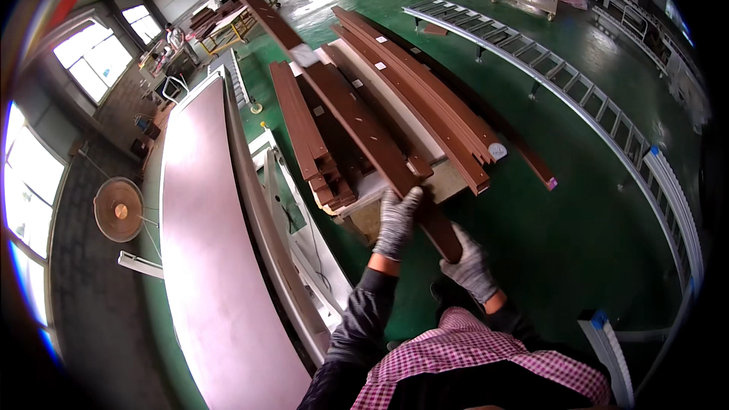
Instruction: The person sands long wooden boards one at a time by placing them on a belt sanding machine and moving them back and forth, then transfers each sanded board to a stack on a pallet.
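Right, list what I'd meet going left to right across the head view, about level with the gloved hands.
Round copper-coloured dish → long pale belt → white metal frame → left hand → right hand → grey roller conveyor. Both hands hold the brown plank.

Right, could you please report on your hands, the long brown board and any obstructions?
Left hand gripping its side, right hand at near end. Long brown board slanting away. Stacked boards beneath; contact unclear.
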A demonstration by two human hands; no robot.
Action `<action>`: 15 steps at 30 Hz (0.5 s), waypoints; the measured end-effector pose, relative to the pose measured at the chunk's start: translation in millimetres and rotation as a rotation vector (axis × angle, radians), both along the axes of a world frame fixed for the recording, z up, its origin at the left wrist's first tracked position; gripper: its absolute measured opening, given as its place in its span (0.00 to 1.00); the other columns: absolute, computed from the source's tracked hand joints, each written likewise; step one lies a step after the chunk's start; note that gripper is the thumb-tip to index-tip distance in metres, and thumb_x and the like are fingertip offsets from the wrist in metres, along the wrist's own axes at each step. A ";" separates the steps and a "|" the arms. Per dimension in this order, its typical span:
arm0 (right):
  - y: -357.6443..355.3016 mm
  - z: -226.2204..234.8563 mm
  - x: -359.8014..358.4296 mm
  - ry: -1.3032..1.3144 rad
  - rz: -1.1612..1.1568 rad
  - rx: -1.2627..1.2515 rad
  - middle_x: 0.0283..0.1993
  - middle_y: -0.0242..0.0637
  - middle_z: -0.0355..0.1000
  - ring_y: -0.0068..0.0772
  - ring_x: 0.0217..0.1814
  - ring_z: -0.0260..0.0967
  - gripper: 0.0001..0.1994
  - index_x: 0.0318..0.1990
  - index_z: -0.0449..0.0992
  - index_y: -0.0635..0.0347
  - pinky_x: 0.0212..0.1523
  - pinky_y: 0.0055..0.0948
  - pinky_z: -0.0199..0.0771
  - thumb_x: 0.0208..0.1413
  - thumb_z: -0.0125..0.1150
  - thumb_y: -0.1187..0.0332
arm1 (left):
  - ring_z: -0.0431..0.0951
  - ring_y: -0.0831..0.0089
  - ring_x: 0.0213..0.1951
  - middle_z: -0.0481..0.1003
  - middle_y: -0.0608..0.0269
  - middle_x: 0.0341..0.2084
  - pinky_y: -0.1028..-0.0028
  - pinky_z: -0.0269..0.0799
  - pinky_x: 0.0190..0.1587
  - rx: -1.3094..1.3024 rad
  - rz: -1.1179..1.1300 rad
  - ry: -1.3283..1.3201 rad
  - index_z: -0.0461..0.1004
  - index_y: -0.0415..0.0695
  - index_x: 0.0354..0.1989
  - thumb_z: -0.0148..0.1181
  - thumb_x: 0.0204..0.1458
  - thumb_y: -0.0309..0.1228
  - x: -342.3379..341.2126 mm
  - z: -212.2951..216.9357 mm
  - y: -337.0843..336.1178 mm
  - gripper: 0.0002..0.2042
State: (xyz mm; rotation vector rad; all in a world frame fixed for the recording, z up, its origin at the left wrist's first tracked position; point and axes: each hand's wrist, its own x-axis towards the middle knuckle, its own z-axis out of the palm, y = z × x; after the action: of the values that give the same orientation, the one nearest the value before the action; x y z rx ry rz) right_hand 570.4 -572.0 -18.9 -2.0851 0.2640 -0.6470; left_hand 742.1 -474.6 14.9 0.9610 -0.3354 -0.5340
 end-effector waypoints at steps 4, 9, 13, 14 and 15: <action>-38.1 -45.0 -4.3 0.150 -0.194 -0.137 0.50 0.50 0.73 0.49 0.50 0.74 0.38 0.61 0.66 0.60 0.50 0.39 0.75 0.34 0.69 0.71 | 0.78 0.63 0.46 0.75 0.56 0.47 0.63 0.76 0.51 -0.005 -0.102 0.178 0.67 0.40 0.54 0.58 0.59 0.30 7.8 -53.7 -64.5 0.16; -69.1 -93.9 13.3 0.392 -0.247 -0.066 0.55 0.55 0.69 0.54 0.57 0.68 0.40 0.64 0.62 0.58 0.58 0.42 0.69 0.37 0.69 0.69 | 0.77 0.65 0.46 0.76 0.58 0.45 0.66 0.74 0.53 0.011 -0.190 0.342 0.69 0.38 0.52 0.58 0.59 0.31 41.8 -146.5 -107.6 0.15; -91.5 -109.5 35.3 0.659 -0.225 -0.012 0.57 0.57 0.68 0.55 0.59 0.67 0.43 0.66 0.60 0.56 0.60 0.43 0.67 0.37 0.69 0.64 | 0.77 0.65 0.45 0.77 0.59 0.42 0.66 0.75 0.50 0.083 -0.166 0.468 0.70 0.39 0.52 0.58 0.59 0.30 58.5 -187.9 -130.3 0.14; -96.2 -117.1 40.5 0.565 -0.220 -0.078 0.56 0.56 0.68 0.55 0.58 0.67 0.44 0.67 0.59 0.54 0.59 0.43 0.68 0.36 0.69 0.63 | 0.77 0.65 0.45 0.77 0.59 0.42 0.66 0.75 0.50 0.080 -0.167 0.476 0.70 0.39 0.52 0.58 0.59 0.30 65.5 -193.8 -135.5 0.14; -103.4 -122.1 46.4 0.572 -0.219 -0.082 0.56 0.56 0.68 0.55 0.58 0.67 0.44 0.67 0.59 0.54 0.59 0.43 0.68 0.36 0.69 0.63 | 0.77 0.65 0.45 0.77 0.59 0.42 0.66 0.75 0.51 0.079 -0.185 0.475 0.70 0.39 0.51 0.58 0.59 0.31 72.7 -199.4 -139.3 0.15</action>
State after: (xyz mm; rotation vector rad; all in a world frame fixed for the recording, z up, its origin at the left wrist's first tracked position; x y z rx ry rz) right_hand 616.7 -675.4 -141.1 -2.3047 0.8071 -0.1700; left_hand 814.8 -613.9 -184.5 0.8524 0.0259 -0.9284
